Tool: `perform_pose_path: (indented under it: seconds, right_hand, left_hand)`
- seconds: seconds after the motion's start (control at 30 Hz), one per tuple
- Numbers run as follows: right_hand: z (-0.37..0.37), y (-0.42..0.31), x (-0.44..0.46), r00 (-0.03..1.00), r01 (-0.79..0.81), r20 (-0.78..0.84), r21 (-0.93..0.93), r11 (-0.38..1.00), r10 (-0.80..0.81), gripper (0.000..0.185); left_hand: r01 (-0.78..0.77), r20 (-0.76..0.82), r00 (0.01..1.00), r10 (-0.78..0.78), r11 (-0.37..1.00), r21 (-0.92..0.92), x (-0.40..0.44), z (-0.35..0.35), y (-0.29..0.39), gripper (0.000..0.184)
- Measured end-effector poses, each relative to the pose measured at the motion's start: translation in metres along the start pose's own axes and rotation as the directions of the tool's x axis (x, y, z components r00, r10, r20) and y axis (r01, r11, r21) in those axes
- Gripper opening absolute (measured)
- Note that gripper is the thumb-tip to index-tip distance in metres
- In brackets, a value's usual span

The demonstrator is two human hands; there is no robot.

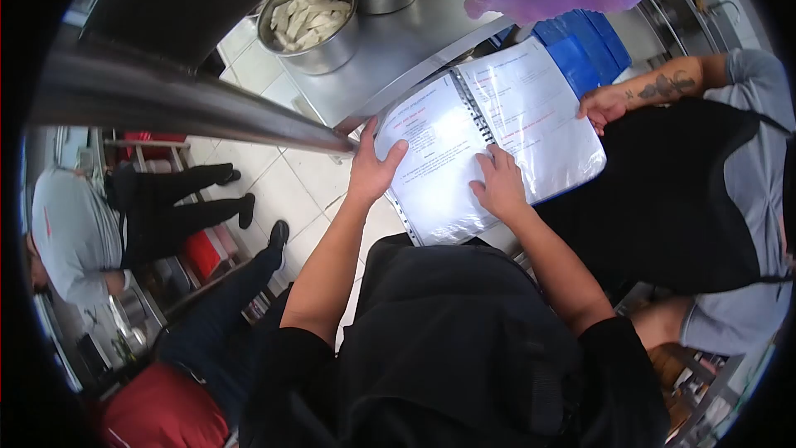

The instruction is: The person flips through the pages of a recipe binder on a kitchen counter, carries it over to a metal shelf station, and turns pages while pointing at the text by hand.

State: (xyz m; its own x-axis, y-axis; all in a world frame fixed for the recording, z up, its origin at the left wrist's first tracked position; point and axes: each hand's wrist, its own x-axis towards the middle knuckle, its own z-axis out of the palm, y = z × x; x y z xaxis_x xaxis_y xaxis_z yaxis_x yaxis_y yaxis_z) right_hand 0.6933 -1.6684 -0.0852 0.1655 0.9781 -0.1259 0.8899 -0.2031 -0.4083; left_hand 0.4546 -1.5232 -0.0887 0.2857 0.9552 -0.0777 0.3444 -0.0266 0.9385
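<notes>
beside steel counter (406,43) | tiled floor (286,187) | left fingers (393,158) clasp binder (474,112) | right fingers (500,163) half-spread atop it

One camera over there, worn on the head, faces forward and steeply down, close above the open binder (439,145), its wide round view reaching the floor (286,187).

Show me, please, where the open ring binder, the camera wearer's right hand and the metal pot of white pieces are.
Open ring binder (438,207): head view, on its blank lower left part.
Right hand (502,181): head view, on its back.
Metal pot (332,55): head view, on its outer wall.
</notes>
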Motion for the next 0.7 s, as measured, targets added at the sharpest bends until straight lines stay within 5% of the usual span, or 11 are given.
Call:
perform_pose_path:
  seconds: [0.07,0.2,0.33,0.53,0.7]
  right_hand:
    - [-0.001,0.004,-0.001,1.0,0.029,0.003,-0.029,0.999,-0.029,0.062]
    - [0.004,0.001,-0.004,0.999,0.045,-0.008,-0.045,0.998,-0.046,0.065]
    - [0.004,0.002,-0.01,0.997,0.075,-0.016,-0.098,0.992,-0.077,0.068]
    - [0.007,-0.007,-0.014,0.998,0.046,-0.028,-0.17,0.984,-0.052,0.073]
    - [-0.047,-0.094,-0.025,0.966,-0.113,0.237,0.025,0.993,0.104,0.076]
  left_hand:
    - [0.117,-0.021,0.993,-0.12,0.985,-0.129,-0.013,0.005,-0.021,0.07]
    - [0.419,-0.056,0.904,-0.424,0.905,-0.078,-0.039,0.009,-0.024,0.055]
    - [0.617,0.187,0.784,-0.592,0.776,-0.132,-0.048,0.009,-0.016,0.041]
    - [0.724,0.384,0.681,-0.623,0.651,-0.229,-0.045,0.011,-0.015,0.037]
    - [0.759,0.55,0.628,-0.551,0.591,-0.273,-0.044,0.005,0.024,0.043]
